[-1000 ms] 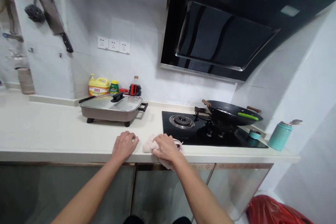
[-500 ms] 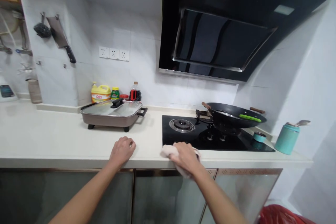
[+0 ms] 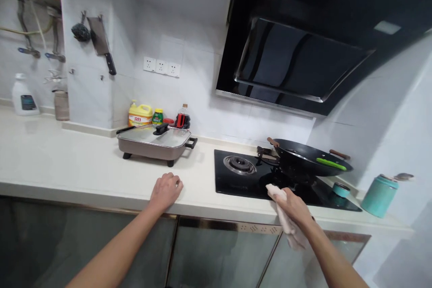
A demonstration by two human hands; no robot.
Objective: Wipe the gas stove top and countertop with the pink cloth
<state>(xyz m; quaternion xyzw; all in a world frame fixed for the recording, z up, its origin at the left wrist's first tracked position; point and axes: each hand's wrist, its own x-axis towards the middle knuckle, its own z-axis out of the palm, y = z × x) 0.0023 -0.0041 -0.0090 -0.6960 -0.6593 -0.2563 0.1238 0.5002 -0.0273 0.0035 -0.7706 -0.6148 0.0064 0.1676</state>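
Observation:
My right hand (image 3: pixel 293 206) is closed on a pale pinkish cloth (image 3: pixel 290 229). The cloth bunches at the fingers by the front edge of the black gas stove (image 3: pixel 243 185), and its lower part hangs down over the counter edge. My left hand (image 3: pixel 168 191) rests on the white countertop (image 3: pixel 81 162), fingers curled in loosely, with nothing seen in it. Behind that hand stands a brown electric pan (image 3: pixel 145 147) with a glass lid.
A black wok (image 3: pixel 300 155) with a green-handled utensil (image 3: pixel 330 164) sits on the stove's right burner. Rightward are a small teal lid (image 3: pixel 341 190) and a teal jar (image 3: pixel 380 195). Bottles (image 3: pixel 140 114) line the wall. Overhead hangs a range hood (image 3: pixel 303 60); a cleaver (image 3: pixel 98 36) hangs leftward.
My right hand has moved right along the stove's front edge with the cloth, which now hangs lower. The left hand stays on the counter. The view has turned a little left and tilted.

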